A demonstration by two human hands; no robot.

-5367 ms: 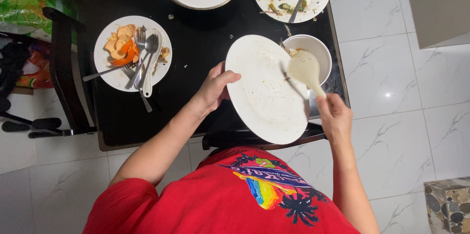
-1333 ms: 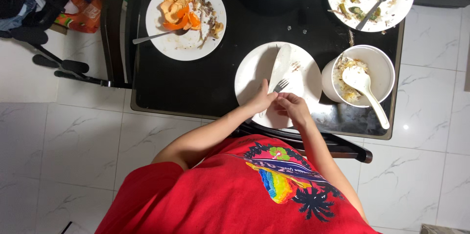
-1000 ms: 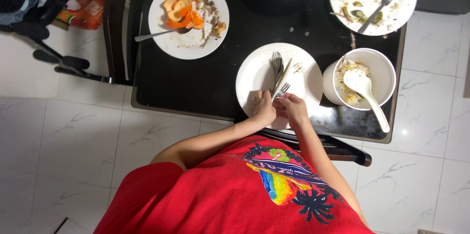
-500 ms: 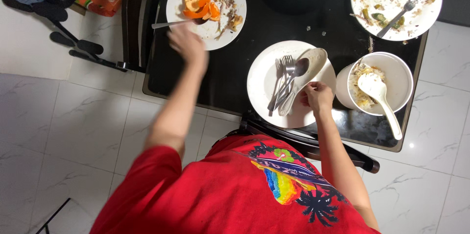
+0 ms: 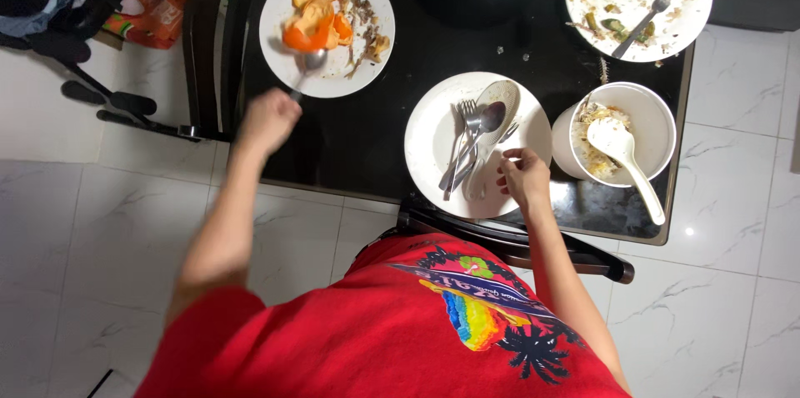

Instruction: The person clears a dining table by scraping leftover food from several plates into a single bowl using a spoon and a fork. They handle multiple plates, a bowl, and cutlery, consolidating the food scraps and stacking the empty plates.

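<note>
Your left hand (image 5: pixel 267 119) is gripping a spoon (image 5: pixel 307 66) over the plate of orange peels (image 5: pixel 279 10). Your right hand (image 5: pixel 525 177) is resting, fingers loose, on the white plate (image 5: pixel 425 135) holding piled cutlery (image 5: pixel 471 135), beside the bowl (image 5: pixel 654 127).

A metal spoon (image 5: pixel 308 65) and a round white plate of cutlery (image 5: pixel 433 148).
The spoon is lifted, its bowl over orange peels (image 5: pixel 312 19); the plate lies flat on the black tabletop (image 5: pixel 358 131), carrying forks and spoons.

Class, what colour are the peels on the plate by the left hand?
Orange peels, seen in the head view.
</note>
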